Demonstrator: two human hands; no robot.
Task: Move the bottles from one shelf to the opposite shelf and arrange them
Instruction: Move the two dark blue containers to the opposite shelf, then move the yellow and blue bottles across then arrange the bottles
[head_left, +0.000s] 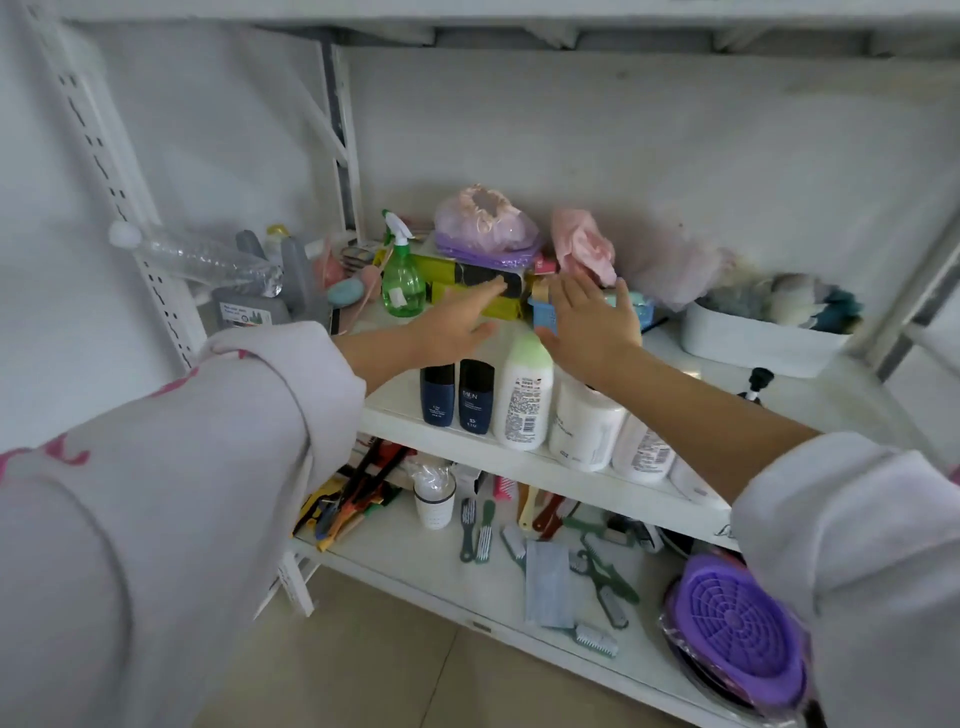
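Head view, nearest first: two arms in pale pink-printed sleeves (171, 467) reach forward over a white metal shelf unit. On the lower shelf (415, 566) lie combs and brushes, a blue face mask (546, 584) and a round purple plastic strainer (737, 626).

Along the front edge of the middle shelf (457, 441) stands a row of bottles, touching or just beside one another: two dark navy square bottles (457, 395), a tall white bottle with a pale green top (524, 389), then two wider white bottles (587, 421), partly hidden under the right forearm.

Above that row, the left hand (457, 317) is spread with straight fingers, its fingertips (496, 286) at a yellow-green and black box (483, 291); whether they touch it I cannot tell. The right hand (592, 322) is likewise spread, palm turned inward, just beside a small blue ribbed cap (545, 314). Neither grip holds anything.

Farther back stand a green translucent spray bottle (402, 283), a clear crushed plastic bottle (208, 260) lying over grey jugs (291, 270) at the left, pink and purple bags, and a white tub (753, 338) at the right.
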